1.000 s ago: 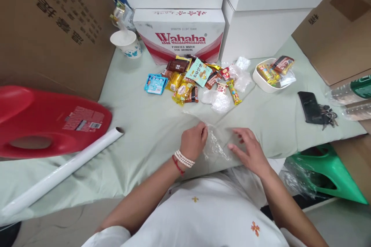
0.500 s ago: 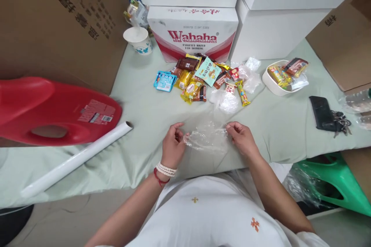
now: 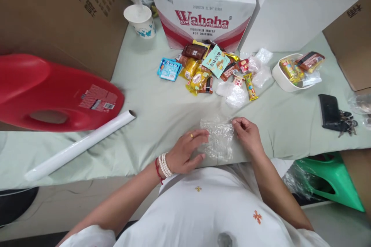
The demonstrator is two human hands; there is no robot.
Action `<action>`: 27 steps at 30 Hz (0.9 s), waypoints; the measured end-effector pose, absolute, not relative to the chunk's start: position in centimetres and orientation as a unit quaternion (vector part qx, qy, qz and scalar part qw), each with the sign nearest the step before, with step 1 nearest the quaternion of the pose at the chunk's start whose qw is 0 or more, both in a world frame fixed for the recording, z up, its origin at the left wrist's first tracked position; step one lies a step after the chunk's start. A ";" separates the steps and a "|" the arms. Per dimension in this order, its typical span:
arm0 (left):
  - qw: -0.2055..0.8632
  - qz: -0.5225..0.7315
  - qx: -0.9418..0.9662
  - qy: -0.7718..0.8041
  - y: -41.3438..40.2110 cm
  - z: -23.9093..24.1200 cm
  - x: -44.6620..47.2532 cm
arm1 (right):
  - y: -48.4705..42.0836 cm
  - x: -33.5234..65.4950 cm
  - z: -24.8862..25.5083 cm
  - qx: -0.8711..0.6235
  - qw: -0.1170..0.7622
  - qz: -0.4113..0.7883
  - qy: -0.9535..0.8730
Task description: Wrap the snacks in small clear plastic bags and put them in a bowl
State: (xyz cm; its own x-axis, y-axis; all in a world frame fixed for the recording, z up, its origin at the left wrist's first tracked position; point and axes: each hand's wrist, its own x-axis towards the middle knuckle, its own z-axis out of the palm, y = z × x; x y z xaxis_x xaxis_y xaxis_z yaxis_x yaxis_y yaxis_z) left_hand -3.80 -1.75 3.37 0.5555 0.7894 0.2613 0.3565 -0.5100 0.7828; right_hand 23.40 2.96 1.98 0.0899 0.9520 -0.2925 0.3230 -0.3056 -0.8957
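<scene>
A small clear plastic bag (image 3: 218, 139) lies crumpled on the pale green cloth near the front edge. My left hand (image 3: 185, 152), with a gold ring and bead bracelets at the wrist, rests flat with its fingers stretched onto the bag's left side. My right hand (image 3: 247, 136) pinches the bag's upper right corner. Beyond the bag lies a pile of wrapped snacks (image 3: 203, 69) with more clear bags (image 3: 236, 94) beside it.
A Wahaha water carton (image 3: 203, 11), a paper cup (image 3: 140, 21), white boxes and brown cartons line the back. A red plastic stool (image 3: 52, 92) and white paper roll (image 3: 81, 144) lie left. A white bowl of snacks (image 3: 290, 79), phone (image 3: 330, 112) and keys sit right; a green stool (image 3: 327, 177) below.
The bag was held stretched between both hands above the cloth; now it lies flat. My left hand has opened onto it, and my right hand still pinches its corner.
</scene>
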 end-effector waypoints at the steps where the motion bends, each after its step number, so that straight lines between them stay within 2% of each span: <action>1: 0.326 0.306 0.819 0.359 -2.0 3.4 -3.7 | 3.0 23.4 2.0 -0.660 0.335 0.466 -0.485; 5: 0.222 0.275 0.869 0.348 -2.7 3.3 -2.1 | 3.2 23.0 2.0 -0.663 0.332 0.454 -0.493; 8: 0.183 0.243 0.908 0.290 -2.6 2.9 -0.4 | 3.2 22.8 1.8 -0.660 0.333 0.454 -0.497; 14: 0.231 0.147 0.908 0.316 -1.9 1.7 1.7 | 3.2 22.9 1.5 -0.656 0.340 0.461 -0.491; 23: 0.279 0.130 0.895 0.322 -1.6 1.3 1.9 | 3.0 24.1 1.8 -0.646 0.357 0.464 -0.489; 27: 0.286 0.111 0.895 0.323 -1.5 1.6 1.8 | 1.6 25.9 2.3 -0.675 0.393 0.432 -0.452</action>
State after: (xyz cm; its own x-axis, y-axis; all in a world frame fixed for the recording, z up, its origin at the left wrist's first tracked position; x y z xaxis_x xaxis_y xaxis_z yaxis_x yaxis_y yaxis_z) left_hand 1.84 -1.46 1.63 0.7665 0.6421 0.0139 0.5150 -0.6274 0.5842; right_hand 25.94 1.59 2.32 0.2185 0.9487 -0.2287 0.2700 -0.2840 -0.9200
